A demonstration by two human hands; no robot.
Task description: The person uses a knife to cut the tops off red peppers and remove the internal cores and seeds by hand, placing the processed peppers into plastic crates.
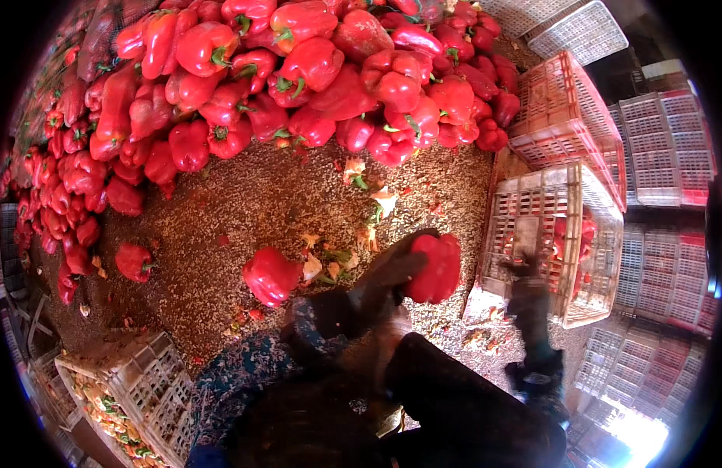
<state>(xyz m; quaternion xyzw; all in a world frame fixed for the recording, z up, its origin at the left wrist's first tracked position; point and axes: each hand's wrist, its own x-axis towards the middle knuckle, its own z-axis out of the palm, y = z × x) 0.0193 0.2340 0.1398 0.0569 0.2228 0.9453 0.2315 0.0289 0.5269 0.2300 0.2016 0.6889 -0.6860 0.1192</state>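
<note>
Left of the white crate (526, 228): one red pepper (437, 269) held

The left hand (401, 265) is gripping the pepper, its longer side running roughly alongside the crate. The right hand (526, 282) is hanging apart, closer to the crate; blur is hiding whether it is holding anything.

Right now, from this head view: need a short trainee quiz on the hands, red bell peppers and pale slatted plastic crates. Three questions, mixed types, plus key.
1. Multiple choice: what does the left hand hold?
A) a green cucumber
B) a glossy red bell pepper
C) a white bucket

2. True or false: in the picture, the blurred right hand overlaps the off-white slatted plastic crate at right.

3. Open: what shows inside the pale lattice-sided plastic crate at lower left?

Key:
1: B
2: True
3: Pale and yellowish scraps with green bits
</note>
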